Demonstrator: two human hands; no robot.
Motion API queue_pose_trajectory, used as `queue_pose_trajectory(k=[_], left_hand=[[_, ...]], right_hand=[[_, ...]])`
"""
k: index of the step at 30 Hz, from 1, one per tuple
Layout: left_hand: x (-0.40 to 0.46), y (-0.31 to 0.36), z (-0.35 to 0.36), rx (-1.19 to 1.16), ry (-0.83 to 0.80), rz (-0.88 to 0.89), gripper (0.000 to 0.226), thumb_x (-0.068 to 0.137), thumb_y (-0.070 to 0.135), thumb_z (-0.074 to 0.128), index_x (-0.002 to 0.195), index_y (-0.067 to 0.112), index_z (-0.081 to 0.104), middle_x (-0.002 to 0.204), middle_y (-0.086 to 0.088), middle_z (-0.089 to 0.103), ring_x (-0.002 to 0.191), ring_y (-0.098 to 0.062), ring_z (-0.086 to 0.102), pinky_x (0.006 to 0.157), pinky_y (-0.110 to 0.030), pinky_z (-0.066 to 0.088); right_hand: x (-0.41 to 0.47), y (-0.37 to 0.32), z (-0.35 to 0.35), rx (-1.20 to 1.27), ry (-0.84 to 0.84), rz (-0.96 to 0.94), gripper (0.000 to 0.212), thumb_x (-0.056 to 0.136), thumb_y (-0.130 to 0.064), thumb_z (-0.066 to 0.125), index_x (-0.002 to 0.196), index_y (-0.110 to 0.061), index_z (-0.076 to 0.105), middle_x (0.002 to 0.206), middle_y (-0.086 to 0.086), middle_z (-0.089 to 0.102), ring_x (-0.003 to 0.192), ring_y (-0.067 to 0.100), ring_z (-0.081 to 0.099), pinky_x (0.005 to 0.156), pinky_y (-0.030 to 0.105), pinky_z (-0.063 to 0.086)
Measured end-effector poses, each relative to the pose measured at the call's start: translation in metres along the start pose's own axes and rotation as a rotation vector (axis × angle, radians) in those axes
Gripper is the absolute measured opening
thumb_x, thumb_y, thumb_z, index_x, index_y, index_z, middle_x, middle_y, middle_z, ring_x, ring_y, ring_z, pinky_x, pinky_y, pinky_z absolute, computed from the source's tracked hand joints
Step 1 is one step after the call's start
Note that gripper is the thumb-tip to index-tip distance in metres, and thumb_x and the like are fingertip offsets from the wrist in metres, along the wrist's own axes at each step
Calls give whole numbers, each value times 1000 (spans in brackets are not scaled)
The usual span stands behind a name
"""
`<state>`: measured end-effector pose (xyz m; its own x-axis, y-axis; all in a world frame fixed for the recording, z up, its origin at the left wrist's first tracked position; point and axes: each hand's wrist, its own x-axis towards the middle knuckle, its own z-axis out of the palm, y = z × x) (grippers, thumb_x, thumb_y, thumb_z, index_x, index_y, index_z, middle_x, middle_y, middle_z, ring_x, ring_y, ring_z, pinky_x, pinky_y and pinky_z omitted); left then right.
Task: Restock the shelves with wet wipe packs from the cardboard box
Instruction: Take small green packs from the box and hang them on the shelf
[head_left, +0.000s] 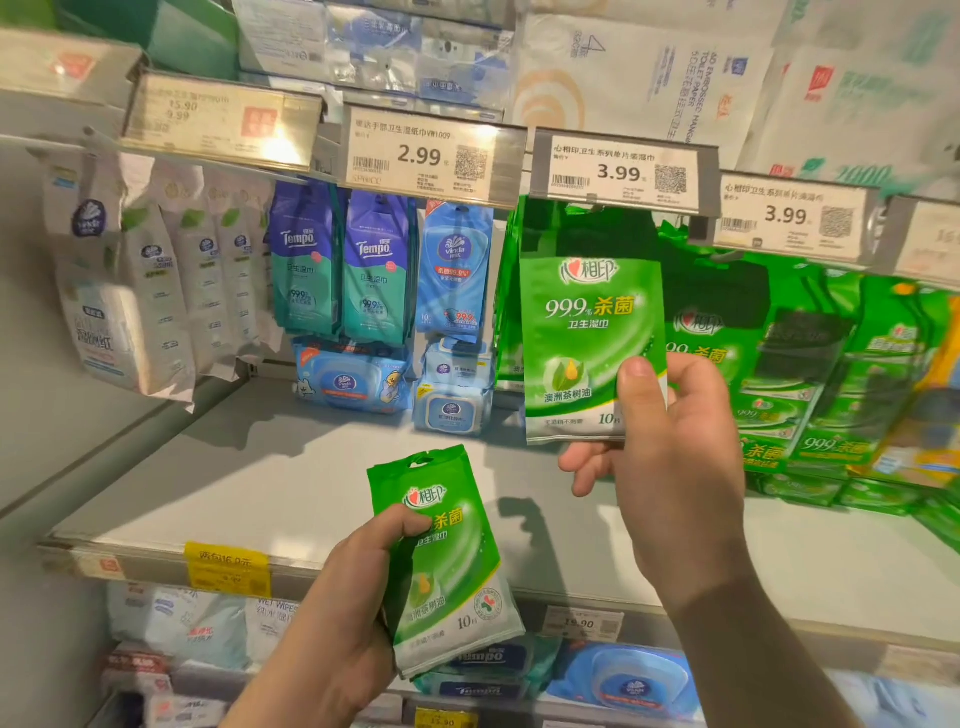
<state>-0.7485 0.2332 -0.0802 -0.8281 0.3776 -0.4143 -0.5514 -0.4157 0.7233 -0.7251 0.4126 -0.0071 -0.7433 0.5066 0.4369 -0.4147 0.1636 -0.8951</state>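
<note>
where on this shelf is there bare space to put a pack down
The grey shelf board is bare in front of the blue tub packs, from the left wall to the right hand. The right end is crowded with stacked green packs, with hanging packs overhead.

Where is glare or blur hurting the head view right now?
Head view: glare washes out the leftmost price tag; edges smear and bend, blurring the white hanging packs. The green wipe pack in the right hand and the one in the left hand read sharp.
</note>
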Motion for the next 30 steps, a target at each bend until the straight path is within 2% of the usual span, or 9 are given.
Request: queue_pose_trajectory(k=[2,6,12,14,17,19,22,26,30], left_hand=[[-1,1,0,-17,-9,-1,15,81,16,59,93,10,66,82,-16,73,61,-30,69,56,-35,56],[-2,3,-2,-28,-28,-3,13,81,16,57,89,11,65,80,-15,72,60,-30,68,56,-36,56],[-3,3,-3,-53,-54,-7,16,81,13,52,91,8,64,82,-16,72,60,-30,68,53,-35,56],[-4,3,-2,-52,-47,-4,16,81,12,53,92,8,64,81,-17,72,59,-29,69,52,-35,56],[-4,3,-1,-50,-47,-1,14,82,13,54,92,9,64,83,-17,72,60,-30,69,51,-35,56],[-4,3,-2,-46,-44,9,15,83,13,55,93,8,64,85,-18,72,62,-30,69,52,-36,56],[-3,2,-5,-33,-33,35,24,83,12,58,106,5,63,90,-22,70,65,-31,68,53,-36,56],[-2,0,-8,-9,-29,67,45,84,10,61,127,-4,54,105,-28,70,71,-33,70,57,-38,57],[-3,0,-7,14,-38,126,31,86,7,63,116,-1,60,96,-25,73,69,-32,72,54,-35,57]], right_hand=[[-1,2,0,8,10,12,16,103,-38,52,111,-25,49,123,30,57,48,27,65,42,37,49],[2,7,0,0,12,27,23,105,-36,51,118,-18,48,119,28,58,49,30,66,44,39,51],[5,16,6,-57,10,38,44,105,-39,51,136,-8,44,71,-17,63,54,31,67,52,40,54],[9,17,9,-58,21,45,47,104,-40,52,135,-5,46,75,-12,63,53,30,68,51,38,53],[14,17,14,-35,17,56,47,105,-39,51,133,-2,45,95,9,63,50,27,68,48,37,53],[14,18,15,-22,10,62,43,105,-39,51,129,-4,46,90,8,64,50,26,67,50,38,53],[8,21,14,-34,-1,118,32,105,-39,51,115,-9,51,64,4,68,48,28,62,50,38,51],[-2,25,10,-1,-27,232,23,105,-35,52,105,-12,56,75,11,66,48,25,60,42,33,49],[-17,34,3,-153,-125,319,23,104,-35,51,104,-13,59,78,10,70,50,24,61,40,32,44]])
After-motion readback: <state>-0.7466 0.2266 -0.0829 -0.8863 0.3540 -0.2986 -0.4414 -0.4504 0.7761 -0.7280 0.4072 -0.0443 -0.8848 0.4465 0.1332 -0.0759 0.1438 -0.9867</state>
